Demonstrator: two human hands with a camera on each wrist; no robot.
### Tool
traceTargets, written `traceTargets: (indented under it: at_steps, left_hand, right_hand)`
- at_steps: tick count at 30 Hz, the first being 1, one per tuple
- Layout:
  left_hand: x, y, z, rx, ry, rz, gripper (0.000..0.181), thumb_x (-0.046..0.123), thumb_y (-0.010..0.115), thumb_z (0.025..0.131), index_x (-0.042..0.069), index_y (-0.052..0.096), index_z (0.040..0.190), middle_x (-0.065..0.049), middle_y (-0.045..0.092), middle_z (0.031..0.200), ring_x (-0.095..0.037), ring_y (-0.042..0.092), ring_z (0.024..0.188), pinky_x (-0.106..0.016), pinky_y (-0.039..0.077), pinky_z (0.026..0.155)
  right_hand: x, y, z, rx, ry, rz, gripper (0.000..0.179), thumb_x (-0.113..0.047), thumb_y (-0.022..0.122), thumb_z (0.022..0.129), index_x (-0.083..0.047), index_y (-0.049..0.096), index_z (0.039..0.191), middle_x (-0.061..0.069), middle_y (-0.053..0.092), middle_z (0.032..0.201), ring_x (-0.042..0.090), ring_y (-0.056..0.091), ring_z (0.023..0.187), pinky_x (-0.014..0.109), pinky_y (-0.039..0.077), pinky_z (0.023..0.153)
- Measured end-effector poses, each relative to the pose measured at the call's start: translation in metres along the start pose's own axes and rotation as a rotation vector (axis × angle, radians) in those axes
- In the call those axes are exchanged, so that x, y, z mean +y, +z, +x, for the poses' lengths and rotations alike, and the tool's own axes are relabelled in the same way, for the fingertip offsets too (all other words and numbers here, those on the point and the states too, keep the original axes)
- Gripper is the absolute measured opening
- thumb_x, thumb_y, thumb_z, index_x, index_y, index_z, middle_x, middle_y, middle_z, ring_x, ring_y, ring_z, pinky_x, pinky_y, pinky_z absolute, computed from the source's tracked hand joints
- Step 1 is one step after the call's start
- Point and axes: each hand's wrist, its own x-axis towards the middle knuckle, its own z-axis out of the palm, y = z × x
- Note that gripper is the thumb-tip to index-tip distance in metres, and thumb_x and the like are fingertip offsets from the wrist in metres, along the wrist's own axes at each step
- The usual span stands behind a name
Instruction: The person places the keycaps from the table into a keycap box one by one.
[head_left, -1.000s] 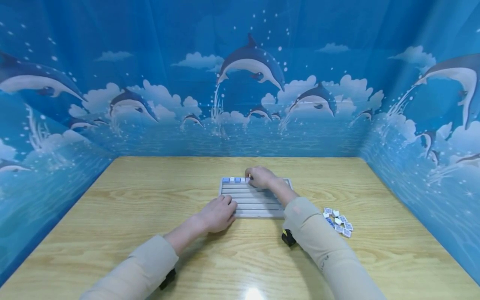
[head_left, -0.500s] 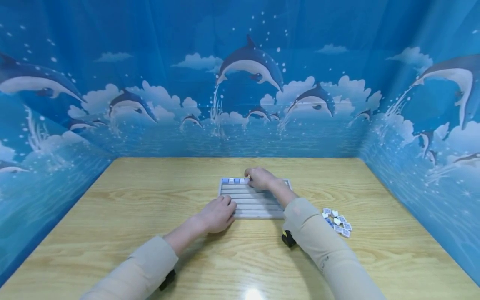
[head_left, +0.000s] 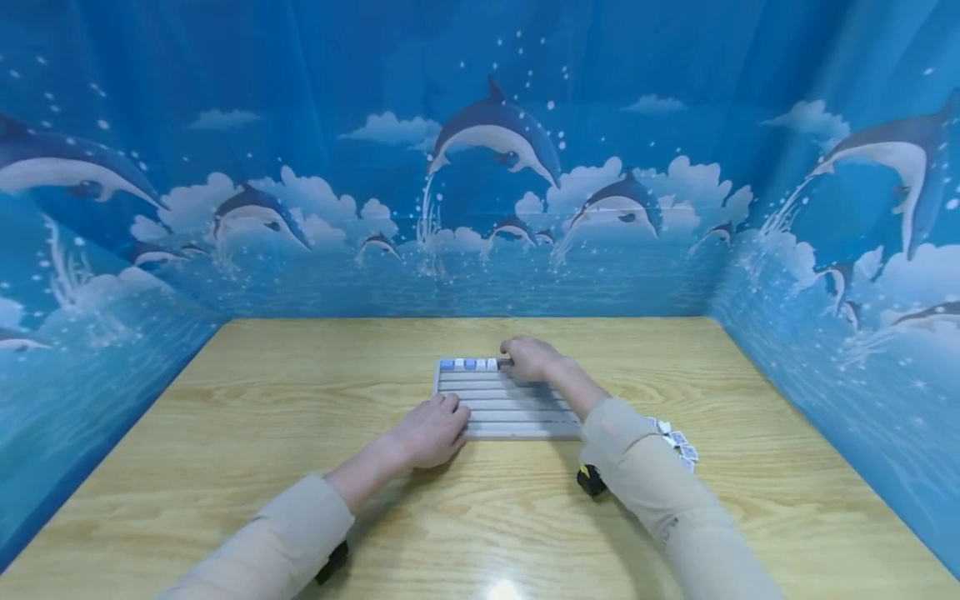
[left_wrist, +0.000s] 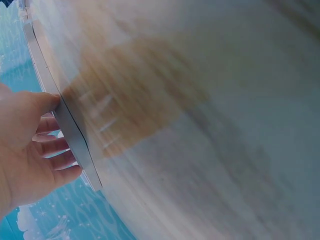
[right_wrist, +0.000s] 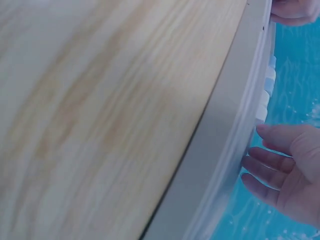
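Observation:
A pale grey slatted tray lies on the wooden table. Several small blue and white tiles stand side by side along its back row, from the left corner. My left hand holds the tray's front left corner; in the left wrist view its thumb presses the edge, with the fingers over the other side. Over the back row, just right of the last tile, is my right hand. In the right wrist view that hand has loosely bent fingers with nothing visible between them.
A loose pile of small white and blue tiles lies on the table right of the tray, partly behind the right sleeve. A blue dolphin-print curtain encloses the back and sides.
My right hand has shifted slightly right along the back row, uncovering the last tile. The right sleeve now covers part of the loose pile. My left hand stays on the tray corner.

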Motion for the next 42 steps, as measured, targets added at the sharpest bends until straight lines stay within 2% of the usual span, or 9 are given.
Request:
traceTargets:
  at_steps: [9, 17, 23, 26, 32, 36, 39, 42]
  left_hand:
    - [0.001, 0.000, -0.001, 0.007, -0.003, -0.007, 0.017, 0.025, 0.057, 0.092, 0.009, 0.053, 0.095, -0.005, 0.046, 0.089, -0.019, 0.046, 0.081, -0.033, 0.043, 0.072]
    - [0.000, -0.002, 0.000, -0.015, -0.009, 0.001, 0.019, 0.026, 0.057, 0.092, 0.008, 0.054, 0.098, -0.006, 0.048, 0.092, -0.019, 0.047, 0.083, -0.033, 0.044, 0.074]
    - [0.001, -0.005, 0.001, -0.034, -0.012, 0.006, 0.020, 0.026, 0.056, 0.093, 0.008, 0.054, 0.100, -0.006, 0.048, 0.093, -0.018, 0.046, 0.083, -0.033, 0.044, 0.074]
    - [0.002, -0.004, 0.001, -0.038, -0.013, 0.011, 0.020, 0.027, 0.055, 0.093, 0.008, 0.054, 0.100, -0.005, 0.047, 0.092, -0.018, 0.046, 0.083, -0.032, 0.044, 0.074]
    - [0.002, -0.003, 0.001, -0.034, -0.012, 0.009, 0.019, 0.027, 0.055, 0.093, 0.009, 0.053, 0.098, -0.005, 0.046, 0.091, -0.018, 0.045, 0.082, -0.032, 0.043, 0.073]
    - [0.002, -0.003, 0.000, -0.032, -0.011, 0.004, 0.019, 0.027, 0.056, 0.093, 0.009, 0.054, 0.099, -0.005, 0.046, 0.091, -0.018, 0.045, 0.082, -0.032, 0.044, 0.074]
    - [0.003, -0.003, 0.001, -0.034, -0.014, 0.000, 0.019, 0.027, 0.055, 0.093, 0.009, 0.054, 0.099, -0.005, 0.046, 0.091, -0.018, 0.045, 0.082, -0.033, 0.044, 0.074]
    - [0.003, -0.003, 0.002, -0.035, -0.020, 0.003, 0.019, 0.027, 0.056, 0.093, 0.009, 0.054, 0.100, -0.005, 0.047, 0.092, -0.018, 0.045, 0.082, -0.032, 0.043, 0.073]
  right_hand:
    - [0.020, -0.025, -0.029, -0.048, -0.044, 0.043, 0.041, -0.016, 0.058, 0.091, 0.000, 0.050, 0.129, 0.016, 0.054, 0.123, 0.030, 0.053, 0.111, 0.042, 0.043, 0.091]
    - [0.040, -0.042, -0.064, 0.018, -0.050, 0.031, 0.037, -0.014, 0.060, 0.090, 0.004, 0.055, 0.122, 0.019, 0.058, 0.114, 0.032, 0.055, 0.103, 0.043, 0.045, 0.085]
    - [0.061, -0.045, -0.088, 0.044, -0.053, 0.034, 0.032, -0.013, 0.061, 0.088, 0.007, 0.059, 0.113, 0.020, 0.061, 0.106, 0.033, 0.057, 0.098, 0.045, 0.045, 0.085]
    - [0.073, -0.044, -0.101, 0.008, -0.032, 0.044, 0.032, -0.013, 0.061, 0.088, 0.008, 0.059, 0.111, 0.019, 0.062, 0.102, 0.033, 0.057, 0.096, 0.045, 0.046, 0.083]
    - [0.090, -0.043, -0.119, -0.122, 0.041, 0.030, 0.032, -0.016, 0.064, 0.086, 0.007, 0.060, 0.107, 0.013, 0.061, 0.094, 0.028, 0.058, 0.087, 0.041, 0.047, 0.075]
    - [0.096, -0.039, -0.128, -0.213, 0.094, 0.021, 0.032, -0.021, 0.066, 0.085, 0.005, 0.061, 0.104, 0.013, 0.060, 0.096, 0.028, 0.057, 0.087, 0.040, 0.048, 0.073]
    - [0.097, -0.038, -0.135, -0.279, 0.153, 0.056, 0.032, -0.021, 0.068, 0.083, 0.001, 0.061, 0.104, 0.013, 0.059, 0.100, 0.027, 0.057, 0.086, 0.040, 0.049, 0.068]
    - [0.097, -0.037, -0.142, -0.308, 0.206, 0.096, 0.029, -0.021, 0.071, 0.080, -0.002, 0.062, 0.101, 0.009, 0.058, 0.097, 0.024, 0.056, 0.080, 0.041, 0.049, 0.063]
